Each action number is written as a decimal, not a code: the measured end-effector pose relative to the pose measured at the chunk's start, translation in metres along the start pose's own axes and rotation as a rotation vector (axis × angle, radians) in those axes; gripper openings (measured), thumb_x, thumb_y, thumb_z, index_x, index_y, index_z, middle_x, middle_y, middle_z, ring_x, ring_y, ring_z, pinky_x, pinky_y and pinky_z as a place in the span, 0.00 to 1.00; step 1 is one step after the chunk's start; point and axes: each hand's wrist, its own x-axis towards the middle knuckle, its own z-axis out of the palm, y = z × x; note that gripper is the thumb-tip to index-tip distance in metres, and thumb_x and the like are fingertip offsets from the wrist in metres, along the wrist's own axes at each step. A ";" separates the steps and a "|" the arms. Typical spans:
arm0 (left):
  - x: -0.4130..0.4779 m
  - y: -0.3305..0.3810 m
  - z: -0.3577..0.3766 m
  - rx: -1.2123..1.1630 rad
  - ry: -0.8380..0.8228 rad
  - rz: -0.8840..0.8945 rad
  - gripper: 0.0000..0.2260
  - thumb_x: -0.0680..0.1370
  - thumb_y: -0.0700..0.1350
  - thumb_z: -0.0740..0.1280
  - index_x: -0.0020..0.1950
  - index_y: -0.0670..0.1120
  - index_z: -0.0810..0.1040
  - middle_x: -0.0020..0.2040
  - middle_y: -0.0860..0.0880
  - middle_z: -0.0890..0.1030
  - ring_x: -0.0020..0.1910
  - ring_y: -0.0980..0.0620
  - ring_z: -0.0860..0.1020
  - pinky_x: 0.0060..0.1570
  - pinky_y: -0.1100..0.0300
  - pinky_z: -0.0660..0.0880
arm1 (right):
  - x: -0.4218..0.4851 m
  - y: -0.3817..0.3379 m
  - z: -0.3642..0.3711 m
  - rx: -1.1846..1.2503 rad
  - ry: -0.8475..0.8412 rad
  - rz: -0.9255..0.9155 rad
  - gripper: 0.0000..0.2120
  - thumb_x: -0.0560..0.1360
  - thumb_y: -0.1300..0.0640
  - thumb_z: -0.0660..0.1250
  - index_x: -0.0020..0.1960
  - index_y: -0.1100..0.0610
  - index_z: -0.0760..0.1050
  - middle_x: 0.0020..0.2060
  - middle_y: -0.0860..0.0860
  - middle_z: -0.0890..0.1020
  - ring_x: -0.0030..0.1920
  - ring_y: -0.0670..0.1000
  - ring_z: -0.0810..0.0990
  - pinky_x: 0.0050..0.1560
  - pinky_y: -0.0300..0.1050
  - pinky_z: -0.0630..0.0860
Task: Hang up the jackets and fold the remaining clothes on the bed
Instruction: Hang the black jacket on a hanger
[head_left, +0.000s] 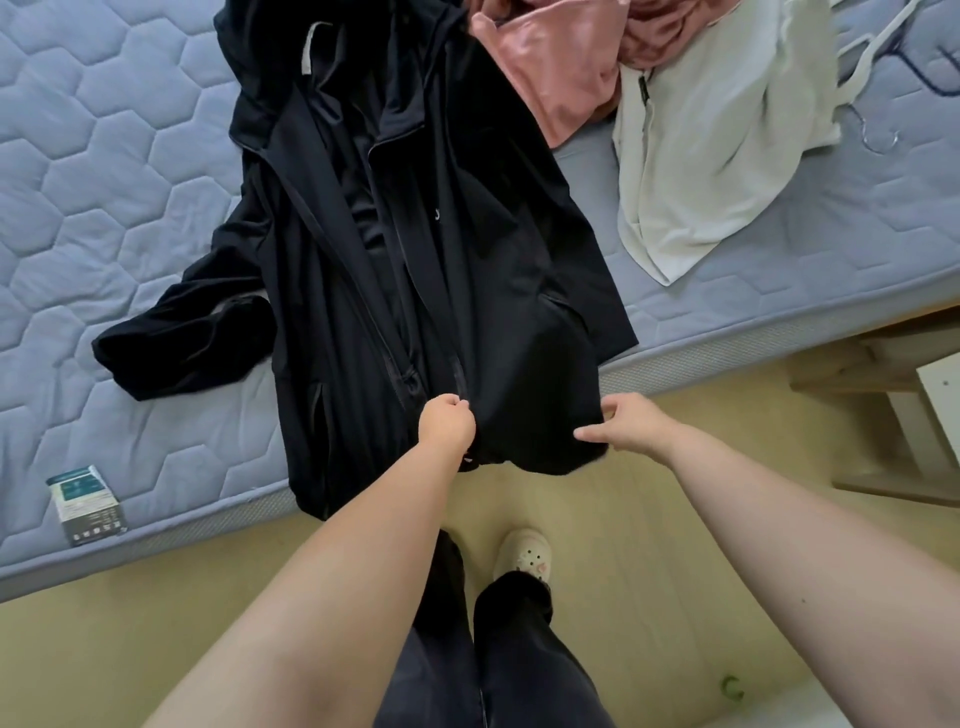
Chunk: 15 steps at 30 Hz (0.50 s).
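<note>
A black zip jacket (426, 234) lies spread lengthwise on the blue quilted mattress (104, 182), its hem hanging over the bed's front edge. My left hand (445, 422) pinches the zipper edge near the hem. My right hand (626, 426) grips the jacket's lower right hem, thumb and fingers curled round the fabric. A pink garment (550, 67) and a white jacket (706, 156) lie bunched at the back right of the bed. A white hanger (872, 57) rests beside the white jacket.
A small dark booklet (85, 504) lies near the mattress's front left edge. Pale wooden furniture (883, 395) stands to the right of the bed. My legs and a cream clog (522, 553) stand on the yellow floor below the jacket.
</note>
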 end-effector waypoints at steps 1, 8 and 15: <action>0.001 0.002 -0.005 0.034 0.031 0.027 0.15 0.81 0.40 0.57 0.35 0.49 0.65 0.35 0.49 0.67 0.36 0.48 0.68 0.42 0.55 0.73 | -0.003 -0.004 0.000 -0.009 -0.016 -0.020 0.09 0.71 0.53 0.73 0.45 0.58 0.79 0.40 0.50 0.80 0.44 0.50 0.78 0.45 0.41 0.73; -0.003 0.014 -0.030 0.021 0.310 -0.006 0.16 0.80 0.33 0.56 0.67 0.38 0.70 0.59 0.41 0.73 0.51 0.47 0.67 0.60 0.56 0.68 | 0.014 -0.045 -0.003 0.328 0.180 0.051 0.10 0.80 0.58 0.59 0.42 0.59 0.73 0.48 0.57 0.80 0.47 0.53 0.76 0.51 0.46 0.73; 0.018 0.007 -0.036 0.069 0.218 0.121 0.14 0.82 0.50 0.59 0.41 0.43 0.73 0.38 0.47 0.72 0.36 0.52 0.70 0.39 0.60 0.68 | 0.031 -0.059 0.018 0.391 0.113 0.031 0.15 0.78 0.62 0.64 0.65 0.57 0.72 0.54 0.58 0.78 0.42 0.55 0.74 0.30 0.39 0.73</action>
